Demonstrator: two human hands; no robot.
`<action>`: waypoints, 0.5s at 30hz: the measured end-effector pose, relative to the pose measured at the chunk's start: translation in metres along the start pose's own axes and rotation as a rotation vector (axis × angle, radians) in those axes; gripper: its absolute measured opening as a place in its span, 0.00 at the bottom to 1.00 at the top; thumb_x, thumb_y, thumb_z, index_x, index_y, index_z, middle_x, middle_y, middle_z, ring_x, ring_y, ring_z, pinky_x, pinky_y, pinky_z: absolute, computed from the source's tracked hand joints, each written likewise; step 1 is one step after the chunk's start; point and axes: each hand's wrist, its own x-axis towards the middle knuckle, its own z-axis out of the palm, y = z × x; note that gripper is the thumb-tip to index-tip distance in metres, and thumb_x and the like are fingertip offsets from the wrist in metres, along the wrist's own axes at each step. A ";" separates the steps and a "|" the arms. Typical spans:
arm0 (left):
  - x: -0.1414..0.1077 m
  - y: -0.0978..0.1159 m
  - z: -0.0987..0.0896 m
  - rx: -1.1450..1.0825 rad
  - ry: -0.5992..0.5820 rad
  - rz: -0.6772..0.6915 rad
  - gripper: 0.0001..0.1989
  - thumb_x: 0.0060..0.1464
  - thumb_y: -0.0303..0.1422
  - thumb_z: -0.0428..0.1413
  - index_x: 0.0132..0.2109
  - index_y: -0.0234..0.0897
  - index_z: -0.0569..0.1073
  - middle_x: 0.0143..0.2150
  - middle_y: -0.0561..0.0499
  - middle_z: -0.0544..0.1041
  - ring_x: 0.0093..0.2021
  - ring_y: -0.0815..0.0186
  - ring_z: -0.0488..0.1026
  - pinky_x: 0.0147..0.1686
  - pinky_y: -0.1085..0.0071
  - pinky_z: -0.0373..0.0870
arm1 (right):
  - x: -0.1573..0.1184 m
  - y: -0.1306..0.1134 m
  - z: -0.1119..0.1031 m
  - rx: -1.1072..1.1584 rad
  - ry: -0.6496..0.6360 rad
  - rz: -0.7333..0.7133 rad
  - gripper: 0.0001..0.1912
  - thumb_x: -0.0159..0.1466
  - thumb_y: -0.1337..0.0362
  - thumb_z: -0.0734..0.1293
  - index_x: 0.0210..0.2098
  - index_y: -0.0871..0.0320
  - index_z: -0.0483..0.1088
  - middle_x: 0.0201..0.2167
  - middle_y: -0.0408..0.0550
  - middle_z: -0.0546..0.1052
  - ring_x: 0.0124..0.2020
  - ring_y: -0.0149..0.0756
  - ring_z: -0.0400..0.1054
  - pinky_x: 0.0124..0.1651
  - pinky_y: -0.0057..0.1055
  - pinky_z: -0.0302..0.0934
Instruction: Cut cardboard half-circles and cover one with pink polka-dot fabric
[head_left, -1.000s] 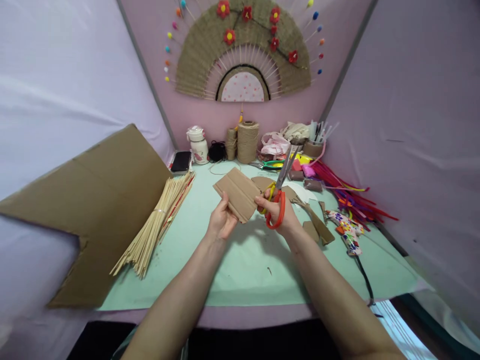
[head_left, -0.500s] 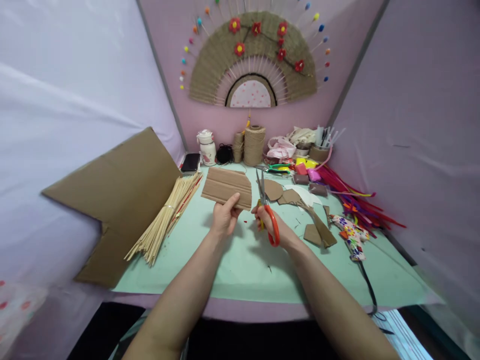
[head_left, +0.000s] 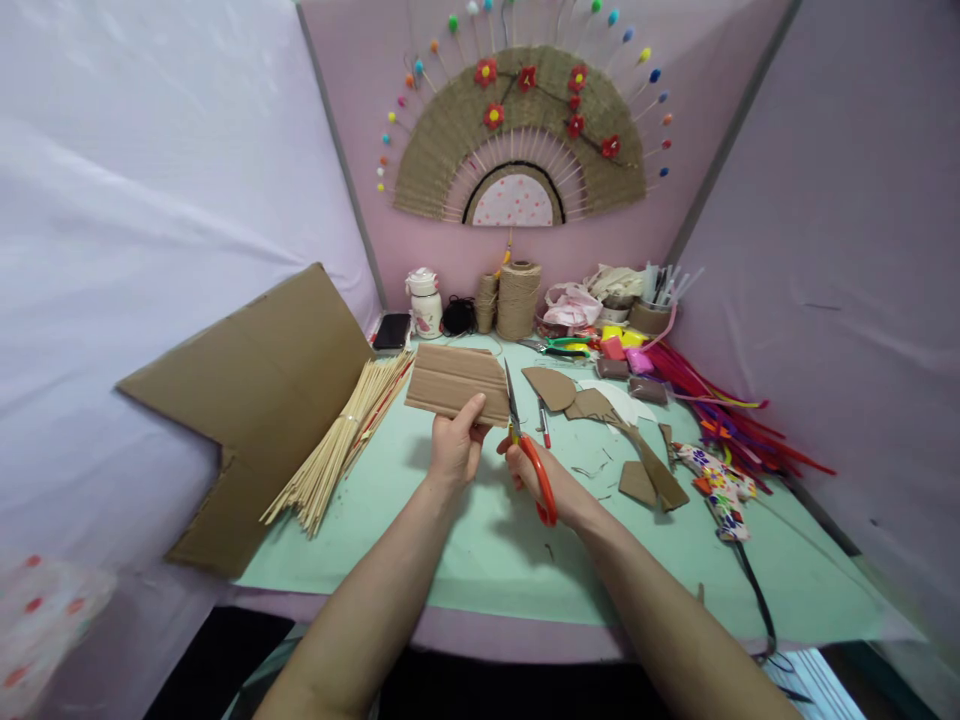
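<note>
Green tabletop (head_left: 480,560), pink wall (head_left: 450,240), cardboard-holding hands (head_left: 456,445)

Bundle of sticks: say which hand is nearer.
Left: the left hand, holding cardboard, is right of the bundle; the right hand, holding scissors, is farther right.

Both bare forearms reach in from the bottom edge, at seven and five o'clock, converging toward the centre. The left hand (head_left: 455,443) is closed, thumb on top pointing to one o'clock; the right hand (head_left: 534,474) has its fingers curled.
</note>
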 end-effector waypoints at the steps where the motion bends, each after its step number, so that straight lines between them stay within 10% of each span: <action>1: 0.000 0.000 0.000 0.006 0.005 -0.002 0.24 0.40 0.30 0.69 0.47 0.37 0.75 0.39 0.51 0.81 0.37 0.66 0.78 0.38 0.72 0.73 | 0.000 -0.001 0.000 -0.008 -0.001 0.003 0.27 0.63 0.38 0.57 0.36 0.57 0.64 0.24 0.40 0.62 0.26 0.33 0.59 0.28 0.31 0.56; 15: -0.002 -0.005 0.000 0.008 0.027 -0.054 0.23 0.38 0.31 0.70 0.44 0.37 0.75 0.34 0.53 0.80 0.35 0.68 0.76 0.38 0.72 0.72 | -0.004 -0.003 -0.001 -0.091 0.052 0.039 0.31 0.62 0.33 0.52 0.26 0.54 0.63 0.17 0.41 0.64 0.21 0.34 0.58 0.23 0.30 0.52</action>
